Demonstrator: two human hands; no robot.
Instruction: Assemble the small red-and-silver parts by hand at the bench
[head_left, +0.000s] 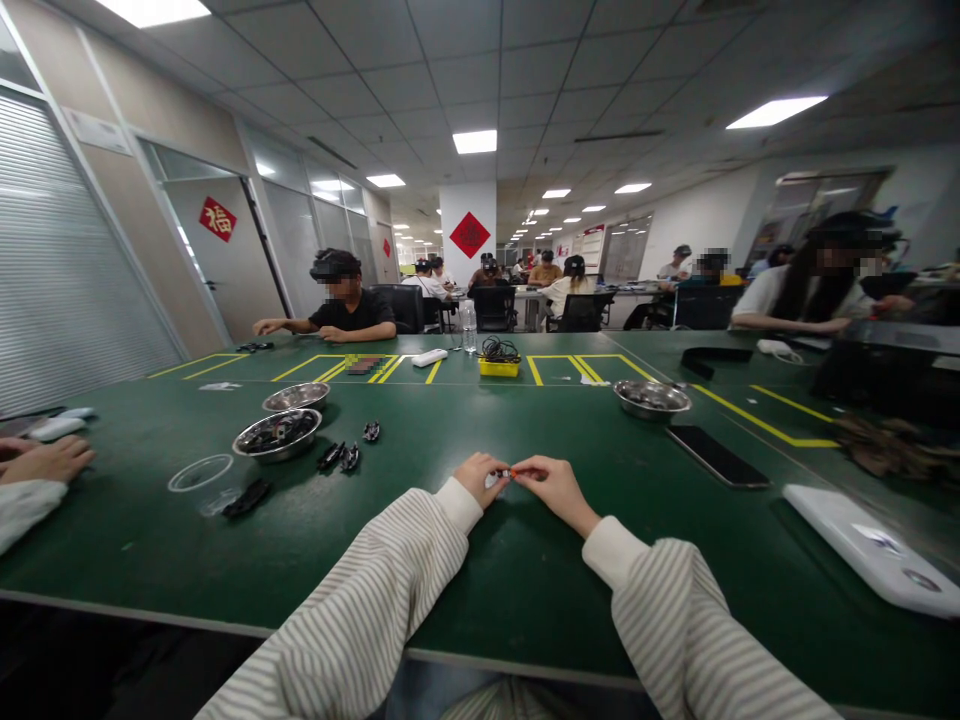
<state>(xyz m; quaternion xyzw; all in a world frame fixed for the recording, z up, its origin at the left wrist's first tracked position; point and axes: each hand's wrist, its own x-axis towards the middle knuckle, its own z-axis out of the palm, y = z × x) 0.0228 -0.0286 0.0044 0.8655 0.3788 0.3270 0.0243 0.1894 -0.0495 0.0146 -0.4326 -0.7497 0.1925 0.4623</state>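
My left hand [478, 478] pinches a small dark-and-white part [501, 475] above the green table [525, 560]. Fingertips of my right hand [555, 487] close on a tiny orange piece [514, 474] touching that part. Both pieces are too small to name exactly. Left of my hands lie several black plastic parts [349, 457], near a steel bowl [277, 436] full of dark parts. Behind it stands a second steel bowl [295, 397]. On the right is another steel bowl [652, 400] with parts inside.
A black phone [718, 456] and a white power bank [874, 548] lie to my right. A clear plastic lid [200, 473] is on the left, near another person's hand [56, 460]. Farther back are a yellow tray [499, 368] of cables and a water bottle [469, 328].
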